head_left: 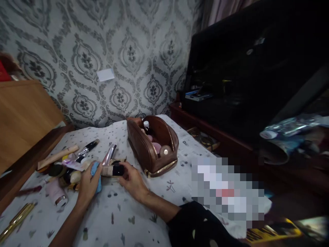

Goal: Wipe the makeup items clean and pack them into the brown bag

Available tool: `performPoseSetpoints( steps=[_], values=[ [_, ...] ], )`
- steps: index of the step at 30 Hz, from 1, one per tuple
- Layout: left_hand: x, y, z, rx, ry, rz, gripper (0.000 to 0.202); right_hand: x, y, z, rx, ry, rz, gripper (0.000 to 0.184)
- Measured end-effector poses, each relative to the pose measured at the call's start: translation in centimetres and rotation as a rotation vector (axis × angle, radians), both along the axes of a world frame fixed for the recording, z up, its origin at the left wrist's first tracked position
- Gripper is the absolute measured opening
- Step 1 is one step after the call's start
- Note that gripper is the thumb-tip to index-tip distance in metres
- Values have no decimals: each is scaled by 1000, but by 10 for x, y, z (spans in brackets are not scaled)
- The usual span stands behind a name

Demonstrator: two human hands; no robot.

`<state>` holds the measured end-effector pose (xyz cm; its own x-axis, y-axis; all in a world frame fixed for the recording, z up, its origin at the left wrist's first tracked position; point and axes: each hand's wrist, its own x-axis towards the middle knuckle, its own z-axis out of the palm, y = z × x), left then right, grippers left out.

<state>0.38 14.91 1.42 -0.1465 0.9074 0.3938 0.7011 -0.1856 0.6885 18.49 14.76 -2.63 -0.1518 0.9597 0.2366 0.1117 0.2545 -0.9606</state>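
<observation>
My left hand (88, 183) is closed round a light blue cloth (99, 185), which touches one end of a beige foundation bottle (107, 171). The bottle lies sideways, and my right hand (134, 181) grips its black cap between thumb and fingers. Behind the bottle lie a silvery pink tube (109, 154) and a dark compact, partly hidden. Left of my hands is a heap of makeup, with a lilac tube (73, 164), a pink bottle with a silver cap (56, 193) and a peach-coloured tube (58, 156). Beyond my right hand stands an unzipped brown makeup bag (144, 147) with several items inside.
A white patterned cloth (128, 219) covers the surface. A gold pen-like tube (16, 221) lies at the near left. Wooden furniture (28, 113) borders the left side; a large dark screen (244, 75) stands at the right. A plastic bottle (290, 127) lies below the screen.
</observation>
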Motion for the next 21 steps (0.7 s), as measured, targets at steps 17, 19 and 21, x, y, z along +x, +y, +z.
performPoseSetpoints(
  steps=[17,19,21],
  values=[
    [21,-6,-15,360,685,-144,44,1,2,4,49,1,-15,46],
    [25,-3,-19,319,695,-215,42,2,2,4,85,-2,1,44],
    [25,0,-23,289,664,-229,39,2,2,4,86,8,2,41]
  ],
)
